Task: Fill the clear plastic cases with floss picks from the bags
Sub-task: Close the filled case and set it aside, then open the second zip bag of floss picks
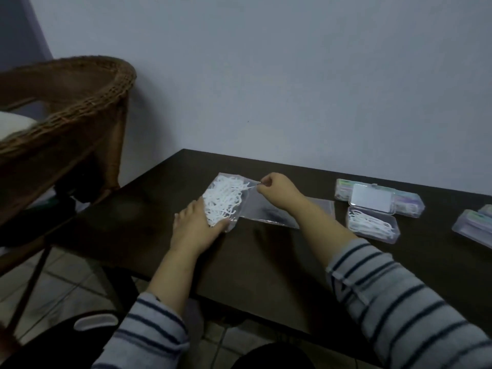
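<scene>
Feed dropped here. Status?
Left hand holds bag of floss picks; right hand pinches its open end. Open case partly filled. Nothing blocking.

bag of floss picks (225,199) left on table (266,262), open case (372,222) right, closed cases (399,199) behind it
</scene>
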